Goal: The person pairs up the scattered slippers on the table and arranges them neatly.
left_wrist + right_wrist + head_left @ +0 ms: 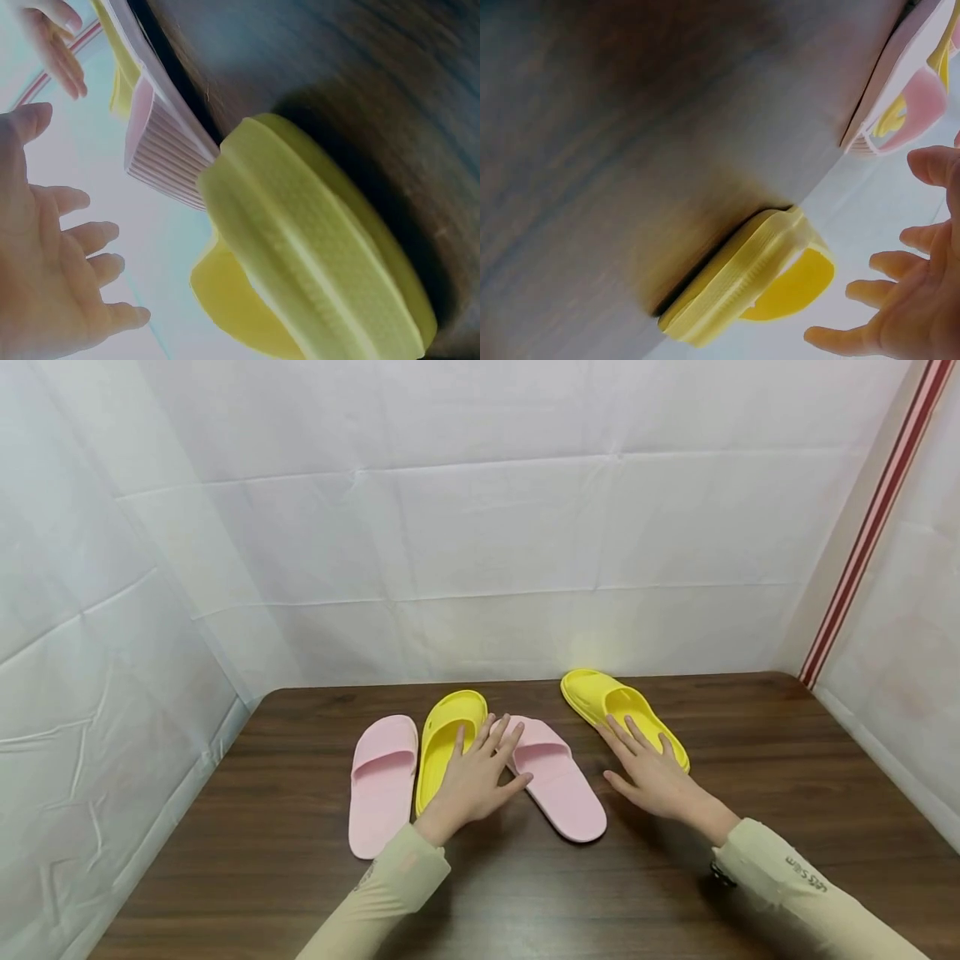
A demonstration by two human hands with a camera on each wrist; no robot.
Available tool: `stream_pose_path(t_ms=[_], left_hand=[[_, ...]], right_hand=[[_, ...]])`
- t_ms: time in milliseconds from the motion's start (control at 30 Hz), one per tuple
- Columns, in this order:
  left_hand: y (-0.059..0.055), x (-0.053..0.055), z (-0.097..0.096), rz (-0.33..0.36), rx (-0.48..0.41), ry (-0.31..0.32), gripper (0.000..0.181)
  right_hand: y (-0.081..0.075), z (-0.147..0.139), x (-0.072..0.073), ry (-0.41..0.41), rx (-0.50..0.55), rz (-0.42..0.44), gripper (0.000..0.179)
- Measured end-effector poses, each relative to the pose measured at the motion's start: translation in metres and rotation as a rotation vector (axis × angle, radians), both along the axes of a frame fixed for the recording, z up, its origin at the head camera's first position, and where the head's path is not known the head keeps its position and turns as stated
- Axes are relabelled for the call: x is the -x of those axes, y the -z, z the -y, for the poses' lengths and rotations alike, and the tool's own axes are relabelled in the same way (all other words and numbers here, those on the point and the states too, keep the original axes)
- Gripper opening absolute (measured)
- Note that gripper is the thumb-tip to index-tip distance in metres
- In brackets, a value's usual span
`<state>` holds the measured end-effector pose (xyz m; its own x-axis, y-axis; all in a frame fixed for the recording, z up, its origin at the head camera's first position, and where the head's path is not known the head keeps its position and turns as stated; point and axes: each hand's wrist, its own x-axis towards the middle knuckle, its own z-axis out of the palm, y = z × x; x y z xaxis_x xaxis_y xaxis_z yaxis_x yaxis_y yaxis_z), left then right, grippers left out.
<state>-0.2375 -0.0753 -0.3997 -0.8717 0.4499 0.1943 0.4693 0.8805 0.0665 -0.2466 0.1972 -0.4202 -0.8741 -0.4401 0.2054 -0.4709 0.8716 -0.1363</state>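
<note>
Two pink slippers and two yellow slippers lie on a dark wooden table. At the left is one pink slipper (382,797), with a yellow slipper (435,768) right beside it. The other pink slipper (566,793) lies slanted in the middle, and the second yellow slipper (588,689) is slanted farther back on the right. My left hand (472,781) hovers with spread fingers between the left yellow slipper and the middle pink one. Near the right yellow slipper, my right hand (656,777) is held with its fingers spread. Both wrist views show the hands apart from the slippers, holding nothing.
The table (262,860) has rounded far corners. White cloth (480,543) hangs behind it and along both sides, with a red stripe (870,535) at the right corner. A small dark object (722,874) is by the right cuff.
</note>
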Motion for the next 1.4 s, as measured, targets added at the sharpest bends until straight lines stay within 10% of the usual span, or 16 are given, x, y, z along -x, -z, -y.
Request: stream_pose_path(t_ms=[1400], left_hand=[[-0.027,0.018,0.025,-0.11,-0.133,0.027,0.05]], right_hand=[[-0.017,-0.001,0.041,-0.084,0.074,-0.17,0.056]])
